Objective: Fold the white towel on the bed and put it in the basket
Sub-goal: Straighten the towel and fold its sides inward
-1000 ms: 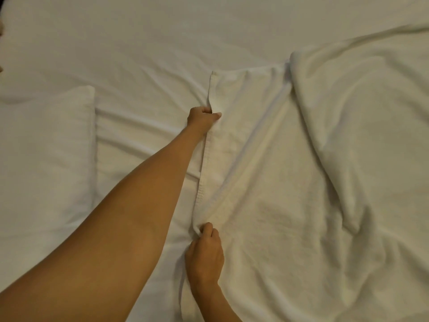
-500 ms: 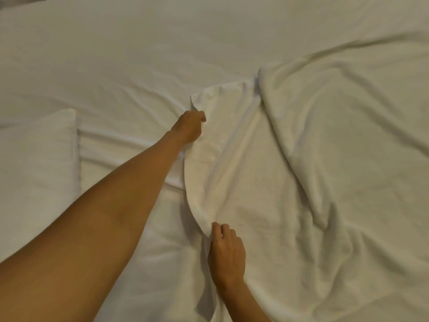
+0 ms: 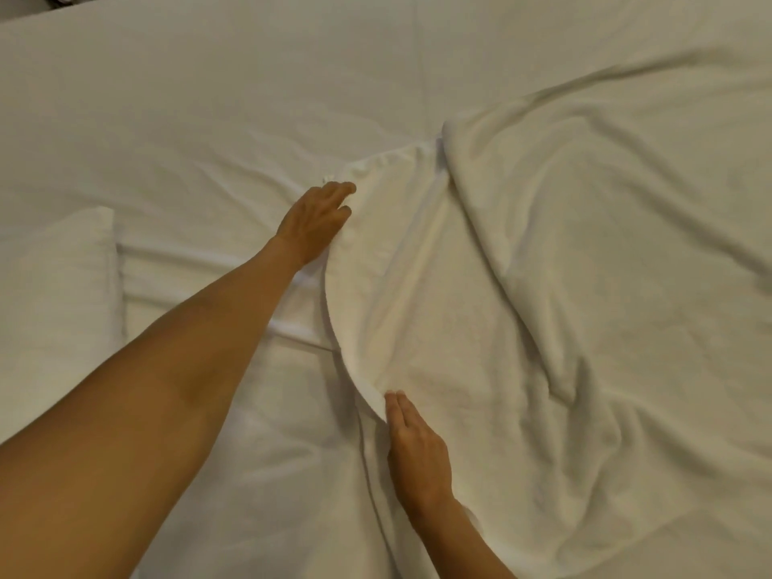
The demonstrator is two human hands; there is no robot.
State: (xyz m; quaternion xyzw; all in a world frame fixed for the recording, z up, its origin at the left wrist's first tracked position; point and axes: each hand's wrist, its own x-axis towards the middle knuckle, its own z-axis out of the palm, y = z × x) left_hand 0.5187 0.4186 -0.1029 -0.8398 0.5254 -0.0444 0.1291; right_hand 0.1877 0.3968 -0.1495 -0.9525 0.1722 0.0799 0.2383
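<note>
The white towel [image 3: 564, 286] lies rumpled across the right half of the bed, its far right part folded over itself. Its left edge bows up off the sheet in an arc between my hands. My left hand [image 3: 315, 221] is at the far left corner, fingers stretched over the edge with the thumb hidden beneath. My right hand [image 3: 417, 447] is at the near end of that edge, fingers straight and together on top of the cloth and the thumb out of sight. No basket is in view.
The white bed sheet [image 3: 209, 98] fills the view, creased around the towel. A white pillow [image 3: 54, 294] lies at the left edge. Something dark shows past the bed's far left corner [image 3: 54, 0].
Both hands have shifted right with the towel's left edge, which has risen off the sheet into a curve. The fingers of both hands have straightened from a tight pinch.
</note>
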